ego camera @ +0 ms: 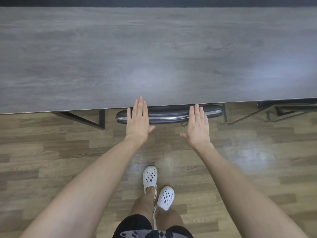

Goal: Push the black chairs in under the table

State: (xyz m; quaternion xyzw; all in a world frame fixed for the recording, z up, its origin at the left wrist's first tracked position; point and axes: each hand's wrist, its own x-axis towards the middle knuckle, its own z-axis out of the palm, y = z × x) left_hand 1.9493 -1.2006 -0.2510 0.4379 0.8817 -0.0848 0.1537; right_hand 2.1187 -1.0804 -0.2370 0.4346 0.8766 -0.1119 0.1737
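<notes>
Pressing flat, the left hand (138, 121) and right hand (198, 124) lie with straight fingers on the black chair (169, 113) backrest, nearly all under the table (154, 57); probably light and stiff, best pushed at both top corners

left hand (138, 121) and right hand (197, 125) flat over black chair (169, 113), tucked under table (154, 57)

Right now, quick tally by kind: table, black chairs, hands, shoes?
table: 1
black chairs: 2, middle chair, right chair mostly hidden
hands: 2, left hand, right hand
white shoes: 2, left shoe, right shoe
total: 7
</notes>
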